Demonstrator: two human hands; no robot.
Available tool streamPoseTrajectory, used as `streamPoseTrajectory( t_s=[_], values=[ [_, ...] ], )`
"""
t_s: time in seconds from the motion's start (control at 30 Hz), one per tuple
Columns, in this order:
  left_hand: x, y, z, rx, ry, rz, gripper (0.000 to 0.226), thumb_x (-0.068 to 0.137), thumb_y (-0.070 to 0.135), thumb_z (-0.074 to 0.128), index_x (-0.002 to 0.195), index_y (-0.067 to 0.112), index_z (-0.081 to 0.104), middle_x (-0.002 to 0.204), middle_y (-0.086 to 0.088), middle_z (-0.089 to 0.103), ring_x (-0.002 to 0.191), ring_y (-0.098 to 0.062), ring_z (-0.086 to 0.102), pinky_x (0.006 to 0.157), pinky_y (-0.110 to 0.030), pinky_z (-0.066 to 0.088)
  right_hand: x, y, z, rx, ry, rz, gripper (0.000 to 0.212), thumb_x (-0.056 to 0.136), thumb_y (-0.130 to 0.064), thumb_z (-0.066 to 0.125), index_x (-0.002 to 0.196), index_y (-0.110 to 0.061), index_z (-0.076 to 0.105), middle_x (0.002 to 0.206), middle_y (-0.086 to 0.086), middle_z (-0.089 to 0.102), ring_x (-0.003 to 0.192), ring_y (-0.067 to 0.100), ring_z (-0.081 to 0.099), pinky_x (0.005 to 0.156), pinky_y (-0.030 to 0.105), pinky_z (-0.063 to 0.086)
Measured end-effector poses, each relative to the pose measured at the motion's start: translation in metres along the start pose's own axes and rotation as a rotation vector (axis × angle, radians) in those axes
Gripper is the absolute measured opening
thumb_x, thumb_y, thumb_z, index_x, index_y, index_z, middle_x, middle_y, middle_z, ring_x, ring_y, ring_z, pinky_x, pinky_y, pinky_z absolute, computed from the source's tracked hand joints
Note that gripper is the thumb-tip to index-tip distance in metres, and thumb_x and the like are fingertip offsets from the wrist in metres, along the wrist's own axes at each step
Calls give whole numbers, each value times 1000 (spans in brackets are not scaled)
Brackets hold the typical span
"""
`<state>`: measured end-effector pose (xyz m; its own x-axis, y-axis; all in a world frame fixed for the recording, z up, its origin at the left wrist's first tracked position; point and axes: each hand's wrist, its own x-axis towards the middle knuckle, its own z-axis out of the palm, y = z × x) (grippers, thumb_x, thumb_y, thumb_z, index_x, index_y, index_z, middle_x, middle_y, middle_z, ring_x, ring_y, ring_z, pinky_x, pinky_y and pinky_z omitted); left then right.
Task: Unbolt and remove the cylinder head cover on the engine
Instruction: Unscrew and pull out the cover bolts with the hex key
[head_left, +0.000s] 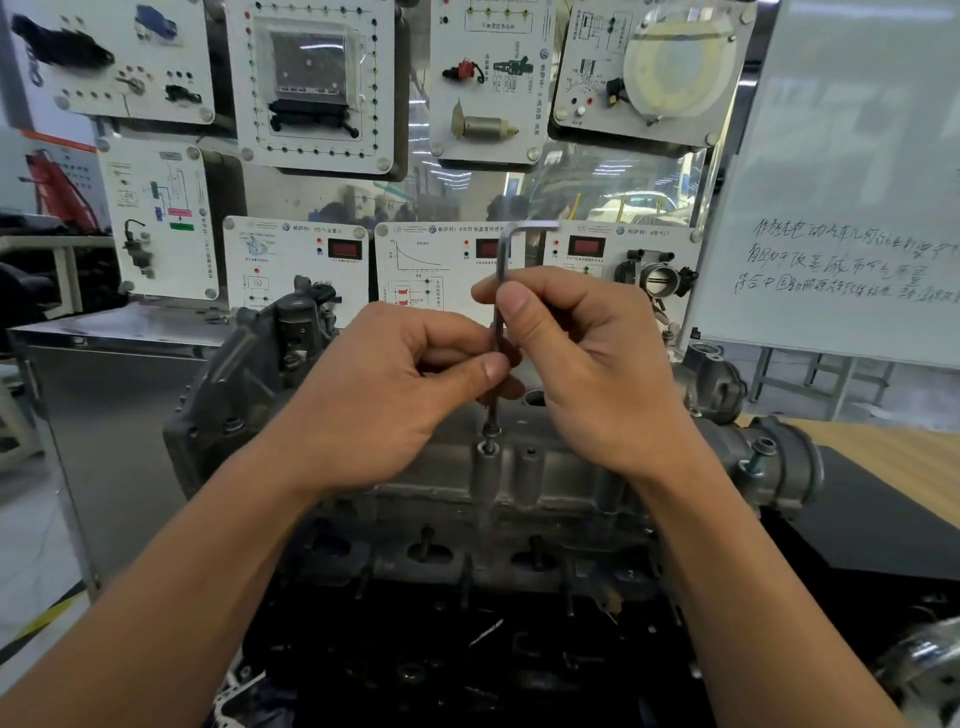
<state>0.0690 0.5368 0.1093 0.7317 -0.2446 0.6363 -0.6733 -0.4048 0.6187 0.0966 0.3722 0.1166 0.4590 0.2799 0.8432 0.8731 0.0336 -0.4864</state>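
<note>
While 2 hands pinch its shaft, the hex key (501, 260) stands nearly upright over the middle of the engine (467, 566), its short arm bent to the right at the top. The left hand (395, 395) holds the lower part of the shaft between thumb and curled forefinger. The right hand (587, 364) pinches it higher up, thumb in front and fingers curled behind.

The key's lower tip sits in the head of a bolt (491, 430), which stands raised above its round boss (487, 467) on the near edge of the cylinder head cover (566, 467). That cover, grey cast metal, lies across the top of the engine from left to right, directly under both hands. Just right of the bolt's boss, a 2nd boss (530, 457) shows an open hole at its top. Another bolt (757, 458) sticks up at a tilt from the housing at the cover's right end.

To the right of the engine, a black mat (862, 519) lies on a wooden table (893, 452). Behind, white training panels (311, 83) hang in rows, 1 carrying a throttle body (657, 275), and a whiteboard (841, 156) with handwriting stands at the right.
</note>
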Motion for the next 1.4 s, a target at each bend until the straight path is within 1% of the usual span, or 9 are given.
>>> streamPoseTrajectory(
  t_s=[0.23, 0.4, 0.57, 0.67, 0.87, 1.0, 1.13, 1.3, 1.4],
  values=[
    [2, 4, 11, -22, 144, 31, 23, 80, 23, 78, 89, 1, 73, 79, -19, 72, 77, -40, 68, 73, -54, 56, 2, 1, 2, -6, 120, -51, 2, 85, -6, 75, 86, -7, 73, 62, -1, 67, 58, 7, 61, 56, 15, 48],
    [3, 4, 15, -19, 210, 18, 22, 78, 19, 81, 81, 0, 70, 70, -17, 69, 68, -35, 65, 68, -44, 57, 2, 3, 2, -37, 179, -36, 11, 82, -7, 79, 76, -5, 70, 58, 15, 58, 51, 9, 49, 50, 14, 43],
    [4, 3, 15, -27, 218, 7, 24, 73, 21, 84, 78, 1, 71, 68, -14, 69, 60, -25, 64, 65, -42, 56, 3, 4, 1, -20, 196, -34, 15, 80, -7, 80, 70, -9, 69, 51, -4, 54, 49, 0, 47, 50, 11, 40],
    [3, 4, 10, -2, 142, -11, 16, 79, 24, 79, 87, 11, 76, 76, -6, 75, 73, -22, 72, 74, -44, 59, 3, 4, 0, 3, 133, -33, 10, 86, -5, 74, 76, -6, 72, 57, -4, 63, 53, 1, 56, 53, 12, 45],
    [-1, 3, 1, 7, -39, -10, 18, 95, 12, 61, 106, 14, 76, 97, 7, 78, 98, -4, 72, 94, -22, 53, 2, 3, -3, 14, -28, -12, 17, 99, -5, 55, 94, -4, 71, 58, 5, 59, 55, 4, 55, 53, 14, 47],
    [-1, 4, 2, -15, 57, -18, 11, 84, 21, 71, 92, 16, 77, 84, 4, 79, 85, -11, 76, 86, -32, 60, 3, 6, -2, 22, -69, 8, 21, 101, -5, 50, 96, -3, 70, 56, -10, 56, 51, -2, 52, 51, 9, 42],
    [1, 6, 11, -18, 180, 16, 35, 72, 33, 79, 87, 2, 75, 75, -11, 74, 72, -31, 71, 75, -48, 58, 4, 6, -1, 12, -16, -71, 8, 92, -3, 66, 90, -4, 74, 62, -16, 65, 58, -3, 62, 58, 10, 47],
    [3, 5, 18, 26, 256, 4, 28, 71, 28, 84, 76, 3, 71, 62, -6, 67, 54, -12, 58, 59, -31, 55, 5, 7, 1, 39, 93, -50, 18, 88, -3, 71, 70, -3, 72, 48, -3, 53, 50, -1, 47, 51, 13, 40],
    [1, 7, 16, 20, 198, -5, 29, 70, 43, 78, 76, 15, 72, 64, -3, 69, 57, -17, 63, 60, -33, 54, 5, 7, 1, 1, 51, -33, 26, 94, -6, 65, 70, 2, 71, 50, 2, 55, 49, 6, 48, 48, 19, 40]
  ],
)
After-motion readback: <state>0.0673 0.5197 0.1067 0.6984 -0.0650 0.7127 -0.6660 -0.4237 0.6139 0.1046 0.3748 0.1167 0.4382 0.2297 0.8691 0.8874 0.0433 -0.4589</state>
